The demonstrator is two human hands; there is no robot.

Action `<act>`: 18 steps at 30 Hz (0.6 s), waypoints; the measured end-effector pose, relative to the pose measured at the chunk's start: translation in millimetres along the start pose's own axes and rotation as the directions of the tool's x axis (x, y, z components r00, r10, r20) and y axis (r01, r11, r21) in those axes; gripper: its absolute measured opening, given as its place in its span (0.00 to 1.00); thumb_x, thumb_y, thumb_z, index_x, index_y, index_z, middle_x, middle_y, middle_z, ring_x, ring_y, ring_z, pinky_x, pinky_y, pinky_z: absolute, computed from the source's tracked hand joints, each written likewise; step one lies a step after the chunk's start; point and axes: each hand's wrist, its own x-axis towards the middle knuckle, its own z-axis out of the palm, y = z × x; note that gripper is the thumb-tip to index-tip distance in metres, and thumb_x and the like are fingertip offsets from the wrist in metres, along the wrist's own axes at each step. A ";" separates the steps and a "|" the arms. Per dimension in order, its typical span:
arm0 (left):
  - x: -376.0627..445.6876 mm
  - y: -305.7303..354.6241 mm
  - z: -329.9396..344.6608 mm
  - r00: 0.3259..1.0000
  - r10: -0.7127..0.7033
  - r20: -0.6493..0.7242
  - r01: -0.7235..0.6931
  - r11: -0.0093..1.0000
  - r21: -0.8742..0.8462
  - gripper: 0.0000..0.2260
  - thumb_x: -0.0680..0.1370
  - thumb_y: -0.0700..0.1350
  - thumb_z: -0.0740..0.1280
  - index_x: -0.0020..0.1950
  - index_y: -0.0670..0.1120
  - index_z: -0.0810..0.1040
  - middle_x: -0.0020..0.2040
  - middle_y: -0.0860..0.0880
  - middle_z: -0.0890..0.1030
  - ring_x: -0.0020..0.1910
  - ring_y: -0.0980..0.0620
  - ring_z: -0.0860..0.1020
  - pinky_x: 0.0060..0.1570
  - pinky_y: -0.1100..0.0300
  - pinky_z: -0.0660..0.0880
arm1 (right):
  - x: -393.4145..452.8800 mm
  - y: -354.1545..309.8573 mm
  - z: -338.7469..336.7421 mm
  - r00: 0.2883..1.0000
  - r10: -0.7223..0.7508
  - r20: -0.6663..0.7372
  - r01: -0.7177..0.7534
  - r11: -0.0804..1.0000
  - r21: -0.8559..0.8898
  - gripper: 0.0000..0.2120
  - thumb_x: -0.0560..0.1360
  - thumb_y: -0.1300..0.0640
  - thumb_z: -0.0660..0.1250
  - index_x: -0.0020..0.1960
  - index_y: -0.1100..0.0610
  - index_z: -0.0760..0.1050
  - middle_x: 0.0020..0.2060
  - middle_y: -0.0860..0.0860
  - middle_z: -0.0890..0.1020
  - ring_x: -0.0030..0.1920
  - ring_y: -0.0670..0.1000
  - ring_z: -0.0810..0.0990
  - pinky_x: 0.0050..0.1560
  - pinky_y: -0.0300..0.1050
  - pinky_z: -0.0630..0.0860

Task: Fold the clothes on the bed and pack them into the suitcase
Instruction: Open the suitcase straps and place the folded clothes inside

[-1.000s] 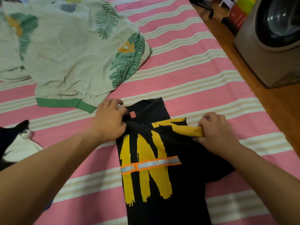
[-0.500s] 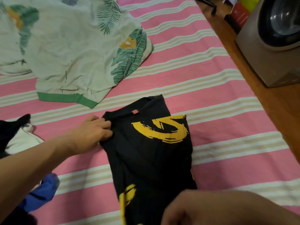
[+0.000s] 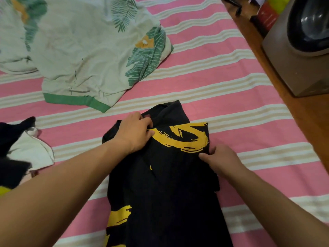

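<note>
Gripping black shirt [image 3: 165, 175] edges, seemingly: left hand [image 3: 134, 133], right hand [image 3: 221, 160].

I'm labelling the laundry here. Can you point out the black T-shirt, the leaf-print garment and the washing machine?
black T-shirt [image 3: 169, 189]: head view, on plain black cloth below the yellow print.
leaf-print garment [image 3: 85, 56]: head view, on its pale middle.
washing machine [image 3: 277, 50]: head view, on its brown front panel beside the door.

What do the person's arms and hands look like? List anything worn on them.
Both forearms are bare up to the frame edge: no sleeves show. The left hand and right hand wear no gloves, and no rings, watch or bracelet can be seen on them. No markings are visible.
</note>
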 end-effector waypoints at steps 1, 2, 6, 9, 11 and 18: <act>2.9 -1.0 -1.9 1.000 -0.002 -0.013 0.002 0.999 -0.034 0.08 0.80 0.54 0.67 0.56 0.53 0.80 0.52 0.49 0.70 0.55 0.45 0.72 0.54 0.51 0.72 | 0.6 -1.3 0.0 1.000 -0.003 0.002 0.003 1.000 0.019 0.15 0.78 0.47 0.70 0.46 0.59 0.79 0.42 0.57 0.83 0.44 0.56 0.82 0.50 0.56 0.81; 3.8 -1.7 -4.6 1.000 -0.001 -0.008 0.000 0.997 -0.083 0.05 0.79 0.53 0.68 0.51 0.54 0.80 0.50 0.50 0.69 0.54 0.46 0.71 0.53 0.50 0.72 | -0.4 -3.1 -0.4 1.000 -0.009 0.004 0.009 0.999 0.040 0.14 0.78 0.48 0.70 0.46 0.59 0.79 0.42 0.57 0.83 0.44 0.56 0.82 0.50 0.55 0.80; 0.2 -13.8 -17.0 0.995 -0.014 0.098 0.018 0.999 -0.034 0.04 0.79 0.48 0.68 0.45 0.55 0.79 0.51 0.50 0.69 0.56 0.44 0.70 0.57 0.48 0.72 | -6.5 -6.6 4.0 0.991 -0.073 -0.115 0.082 0.994 0.070 0.12 0.76 0.48 0.72 0.48 0.56 0.74 0.46 0.53 0.79 0.46 0.54 0.79 0.46 0.50 0.76; -0.9 -31.3 -31.1 0.983 -0.129 0.129 0.104 0.978 0.182 0.02 0.79 0.51 0.67 0.47 0.59 0.76 0.57 0.47 0.71 0.62 0.41 0.69 0.59 0.48 0.68 | -11.5 -9.4 7.6 0.987 -0.100 -0.127 0.119 0.981 0.152 0.18 0.76 0.49 0.73 0.60 0.53 0.72 0.53 0.50 0.78 0.53 0.52 0.79 0.53 0.51 0.77; -2.5 -36.5 -37.3 0.962 -0.212 0.170 0.170 0.957 0.234 0.03 0.79 0.52 0.68 0.52 0.59 0.79 0.61 0.46 0.71 0.64 0.40 0.68 0.61 0.47 0.67 | -13.1 -11.4 9.8 0.990 -0.110 -0.084 0.120 0.985 0.127 0.22 0.76 0.49 0.72 0.67 0.52 0.69 0.57 0.49 0.77 0.56 0.51 0.78 0.54 0.50 0.76; -7.5 -23.8 -23.9 0.966 -0.260 0.009 0.258 0.963 0.083 0.17 0.80 0.54 0.64 0.68 0.53 0.73 0.68 0.43 0.69 0.68 0.39 0.65 0.65 0.44 0.66 | -22.0 -3.8 8.9 0.997 -0.068 -0.044 0.062 0.990 -0.129 0.16 0.76 0.47 0.73 0.55 0.51 0.69 0.48 0.49 0.79 0.47 0.51 0.77 0.45 0.47 0.72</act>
